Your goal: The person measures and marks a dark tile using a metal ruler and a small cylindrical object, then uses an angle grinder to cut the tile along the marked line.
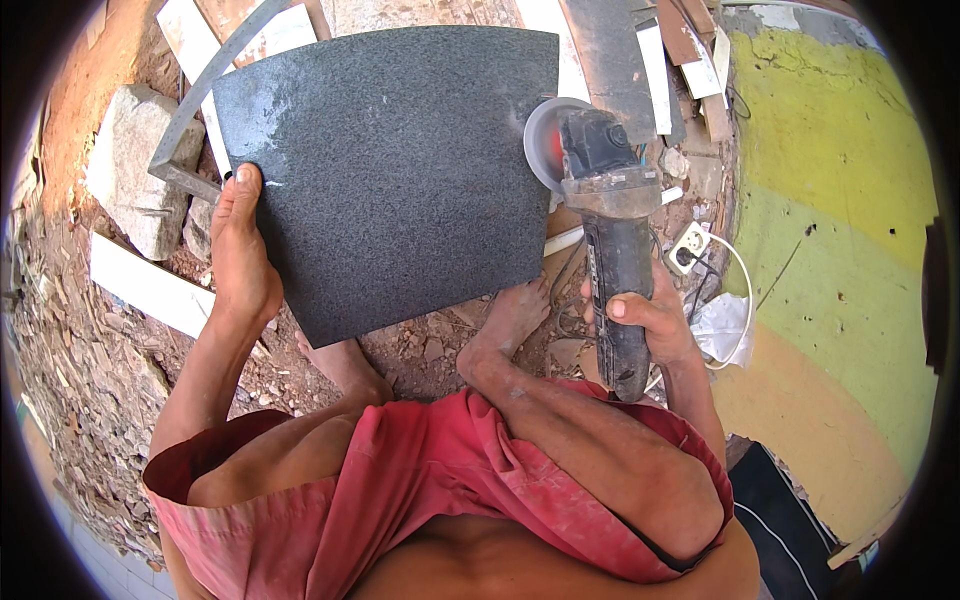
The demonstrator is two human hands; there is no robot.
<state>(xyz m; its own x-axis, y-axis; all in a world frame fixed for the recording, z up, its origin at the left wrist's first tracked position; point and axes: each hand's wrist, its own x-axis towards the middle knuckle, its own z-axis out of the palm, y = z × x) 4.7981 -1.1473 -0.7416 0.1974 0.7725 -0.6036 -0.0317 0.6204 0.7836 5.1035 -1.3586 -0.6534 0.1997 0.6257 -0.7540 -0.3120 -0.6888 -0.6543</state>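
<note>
A dark grey speckled stone slab (pixel 400 180) fills the middle of the view, tilted above my feet, with a shiny patch near its upper left. My left hand (pixel 242 250) grips its left edge, thumb on the face and the other fingers hidden behind. In my right hand (pixel 645 315) is an angle grinder (pixel 615 240), its black body wrapped by my fingers. The grinder's round pale disc (pixel 548 145) overlaps the slab's upper right edge; whether it touches or spins I cannot tell.
Rough rocks (pixel 140 170), a bent metal bar (pixel 215 75) and white tile strips (pixel 150 285) lie left. A white power strip (pixel 688 247) with plugged cords sits right, beside a yellow-green wall (pixel 820 180). Tile offcuts (pixel 690 50) are piled beyond. Rubble covers the ground.
</note>
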